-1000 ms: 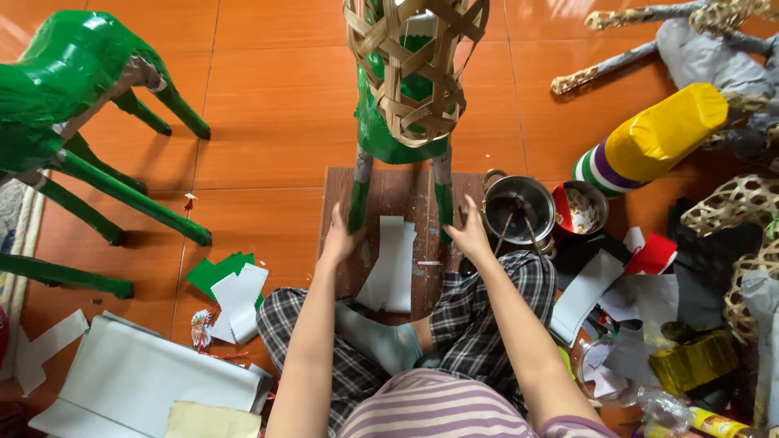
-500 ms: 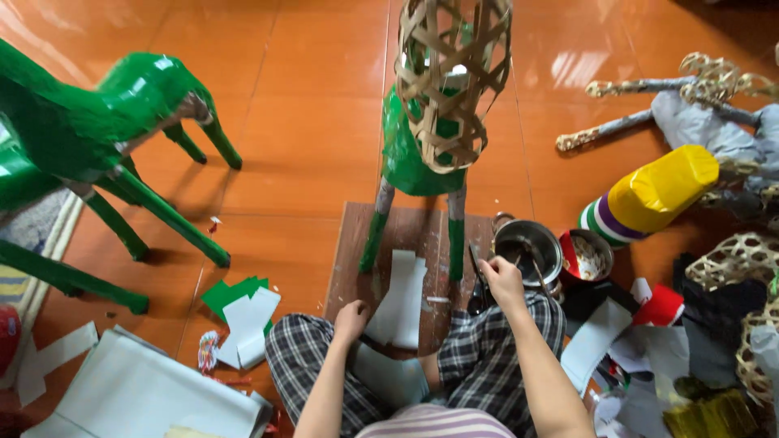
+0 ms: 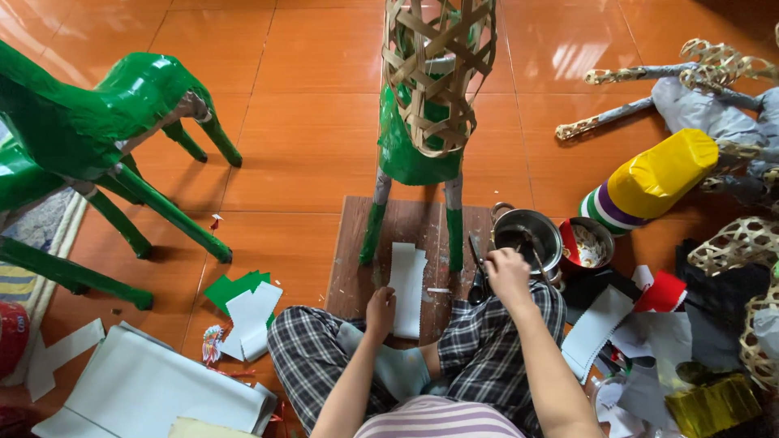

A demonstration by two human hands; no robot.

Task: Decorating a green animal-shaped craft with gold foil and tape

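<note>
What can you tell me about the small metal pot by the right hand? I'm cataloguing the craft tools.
The metal pot is small, round and shiny, like steel, with a loop handle on its left rim. It stands upright on the orange tile floor beside the wooden board. Its inside looks dark. The right hand reaches over its near rim.

An orange tiled floor (image 3: 308,130) carries a brown wooden board (image 3: 410,235), on which a woven bamboo animal frame (image 3: 426,105) stands over a white paper strip (image 3: 406,280). Green animal figures (image 3: 89,138) stand at left; white sheets (image 3: 138,389), a steel pot (image 3: 529,235) and a yellow roll (image 3: 661,174) lie around.
</note>
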